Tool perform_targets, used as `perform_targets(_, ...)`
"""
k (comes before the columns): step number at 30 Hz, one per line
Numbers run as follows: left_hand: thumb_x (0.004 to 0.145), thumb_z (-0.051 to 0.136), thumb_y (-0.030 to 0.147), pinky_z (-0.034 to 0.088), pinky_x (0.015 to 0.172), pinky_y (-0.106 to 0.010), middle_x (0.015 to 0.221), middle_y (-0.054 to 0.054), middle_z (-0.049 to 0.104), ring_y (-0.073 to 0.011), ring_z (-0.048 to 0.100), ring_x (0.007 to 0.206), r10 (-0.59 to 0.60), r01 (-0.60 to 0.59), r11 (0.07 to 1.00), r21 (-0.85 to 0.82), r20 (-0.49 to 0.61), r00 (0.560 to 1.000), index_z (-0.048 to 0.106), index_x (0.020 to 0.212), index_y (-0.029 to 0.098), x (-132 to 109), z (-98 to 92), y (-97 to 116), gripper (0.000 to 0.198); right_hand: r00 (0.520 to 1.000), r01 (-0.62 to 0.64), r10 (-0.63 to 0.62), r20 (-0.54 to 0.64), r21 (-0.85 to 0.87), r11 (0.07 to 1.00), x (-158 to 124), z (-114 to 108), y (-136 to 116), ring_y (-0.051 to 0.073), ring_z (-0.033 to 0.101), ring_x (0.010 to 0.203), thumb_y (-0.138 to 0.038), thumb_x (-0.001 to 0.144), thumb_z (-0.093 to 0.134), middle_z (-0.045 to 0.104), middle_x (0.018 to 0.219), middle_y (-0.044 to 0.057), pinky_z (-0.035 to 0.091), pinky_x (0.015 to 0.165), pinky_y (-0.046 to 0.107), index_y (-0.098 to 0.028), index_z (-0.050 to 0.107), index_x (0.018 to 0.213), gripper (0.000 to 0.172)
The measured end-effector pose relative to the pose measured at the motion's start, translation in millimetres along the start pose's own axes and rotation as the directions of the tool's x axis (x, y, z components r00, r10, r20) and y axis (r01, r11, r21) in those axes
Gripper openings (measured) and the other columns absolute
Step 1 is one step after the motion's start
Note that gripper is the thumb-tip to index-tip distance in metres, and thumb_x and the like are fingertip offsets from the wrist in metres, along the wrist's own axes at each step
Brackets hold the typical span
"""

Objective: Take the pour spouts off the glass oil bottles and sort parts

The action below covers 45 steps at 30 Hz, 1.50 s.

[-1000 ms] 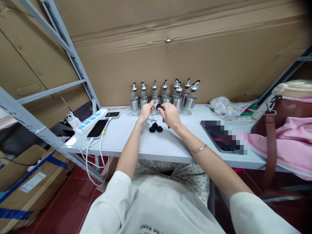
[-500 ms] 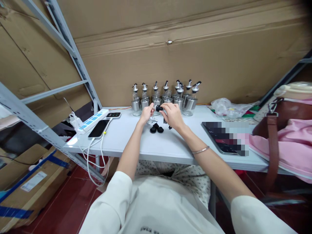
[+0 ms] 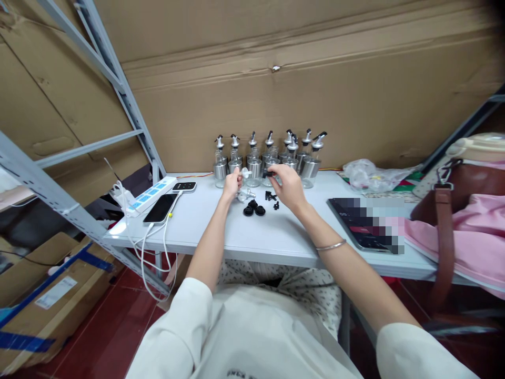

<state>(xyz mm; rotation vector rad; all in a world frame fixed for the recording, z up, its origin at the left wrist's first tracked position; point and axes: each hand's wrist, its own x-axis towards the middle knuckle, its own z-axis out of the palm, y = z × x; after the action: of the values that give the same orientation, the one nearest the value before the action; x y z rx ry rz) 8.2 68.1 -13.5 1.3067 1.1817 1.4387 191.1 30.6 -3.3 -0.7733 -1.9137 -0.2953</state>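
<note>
My left hand (image 3: 232, 184) pinches a small white spout piece (image 3: 246, 172) over the white table (image 3: 221, 231). My right hand (image 3: 290, 185) pinches a small black cap piece (image 3: 269, 173) a short way to the right of it. Below the hands lie black round caps (image 3: 253, 208), small black bits (image 3: 271, 198) and a clear pourer part (image 3: 244, 195). Behind the hands stands a row of several glass and steel oil dispenser bottles (image 3: 269, 158) against the cardboard wall.
A phone (image 3: 160, 208) on a charging cable, a small black device (image 3: 183, 186) and a white power strip (image 3: 149, 195) lie at the table's left. A tablet (image 3: 366, 223), a crumpled plastic bag (image 3: 365, 173), a brown bag (image 3: 453, 200) and pink cloth (image 3: 469, 237) fill the right side.
My hands held the white and black pieces together; now they have drawn apart, the left keeping the white piece and the right the black one.
</note>
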Motion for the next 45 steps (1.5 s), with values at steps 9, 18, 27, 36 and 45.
perform_targets(9, 0.097, 0.030, 0.030, 0.039, 0.084, -0.034, 0.093, -0.007, 0.063, -0.0197, 0.057, 0.091, 0.160, -0.188, 0.632, 0.752, 0.110, 0.981, 0.050, 0.084, 0.019, -7, -7.1, -11, 0.026, 0.988, -0.111, 0.094, 0.125, 0.131, 0.985, -3, 7, 9, 0.023, 0.060, 0.087, -0.016, 0.081, 0.050, 0.064, 0.096, 0.010, 0.049, 0.081, 0.039, -0.018, 0.060, 0.102, 0.023)
perform_targets(18, 0.089, 0.033, 0.020, 0.037, 0.098, -0.045, 0.114, -0.009, 0.058, -0.0235, 0.051, 0.114, 0.024, -0.164, 0.523, 0.837, 0.178, 0.984, 0.052, 0.097, 0.021, -11, -8.6, -12, 0.020, 0.932, -0.187, 0.138, 0.334, 0.118, 0.975, -5, 8, 15, 0.020, 0.059, 0.079, -0.009, 0.070, 0.051, 0.064, 0.087, 0.008, 0.047, 0.074, 0.032, -0.016, 0.062, 0.091, 0.025)
perform_targets(27, 0.087, 0.033, 0.021, 0.037, 0.100, -0.047, 0.119, -0.011, 0.051, -0.0248, 0.048, 0.118, 0.070, -0.171, 0.568, 0.805, 0.160, 0.985, 0.050, 0.103, 0.021, -13, -6.2, -9, 0.023, 0.755, -0.190, 0.150, 0.639, -0.006, 0.982, -6, 6, 8, 0.016, 0.059, 0.069, -0.006, 0.064, 0.054, 0.067, 0.078, 0.005, 0.046, 0.070, 0.026, -0.015, 0.072, 0.087, 0.031)
perform_targets(36, 0.086, 0.049, 0.042, 0.034, 0.104, -0.038, 0.123, -0.008, 0.049, -0.0230, 0.046, 0.120, 0.048, -0.316, 0.588, 0.745, 0.357, 0.933, 0.051, 0.115, 0.023, -13, -3.8, -21, 0.034, 0.627, -0.397, 0.240, 0.741, 0.039, 0.917, -3, 1, -2, 0.016, 0.066, 0.070, -0.006, 0.070, 0.052, 0.073, 0.075, 0.004, 0.049, 0.066, 0.022, -0.013, 0.072, 0.091, 0.030)
perform_targets(45, 0.084, 0.052, 0.040, 0.034, 0.105, -0.040, 0.125, -0.010, 0.045, -0.0264, 0.044, 0.123, 0.007, -0.298, 0.531, 0.793, 0.348, 0.937, 0.056, 0.109, 0.020, -19, -3.3, -12, 0.032, 0.676, -0.411, 0.316, 0.665, -0.015, 0.912, -2, 3, 3, 0.017, 0.066, 0.069, -0.012, 0.074, 0.054, 0.072, 0.070, 0.005, 0.050, 0.072, 0.027, -0.015, 0.071, 0.078, 0.018)
